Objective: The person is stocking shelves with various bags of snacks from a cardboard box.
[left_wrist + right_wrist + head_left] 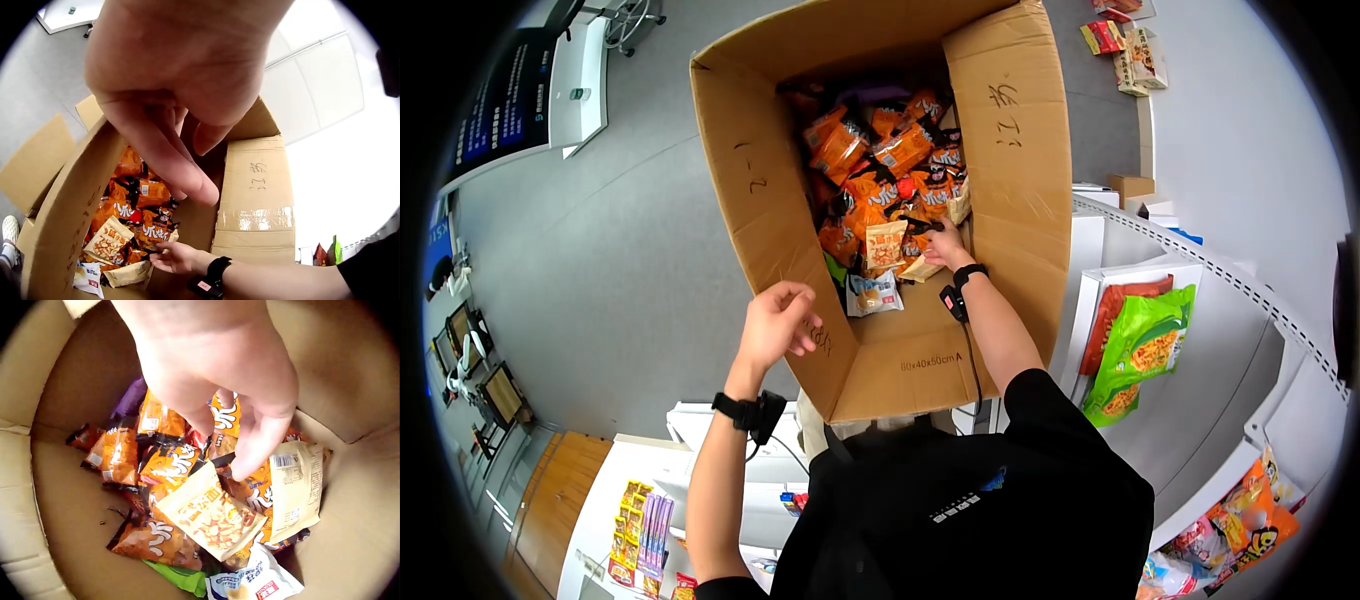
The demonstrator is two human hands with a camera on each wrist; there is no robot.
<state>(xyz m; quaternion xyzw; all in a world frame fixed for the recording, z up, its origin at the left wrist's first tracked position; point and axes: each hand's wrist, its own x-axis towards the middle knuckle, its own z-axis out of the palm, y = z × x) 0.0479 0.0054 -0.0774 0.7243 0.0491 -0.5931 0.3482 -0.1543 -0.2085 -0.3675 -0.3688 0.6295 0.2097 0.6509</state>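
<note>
A tall open cardboard box (1010, 200) stands in front of me, with many orange snack bags (169, 462) heaped at its bottom. My right hand (947, 246) is down inside, thumb and fingers spread loosely over the orange bags, thumb tip right at one bag's dark edge. Just beside it are a cream packet with a nut picture (215, 515) and a cream packet with a barcode (297, 487). A white packet (256, 578) lies at the near end of the heap. Over the box's left wall hovers my left hand (780, 322), fingers loosely bent and holding nothing.
Purple (129, 397) and green wrapping (178, 575) peek out of the heap. To the right, a curved white shelf holds a large green snack bag (1145, 345) and a red one (1112, 315). More colourful bags (1250, 520) sit lower right. Yellow packets (629, 525) lie on a white counter at lower left.
</note>
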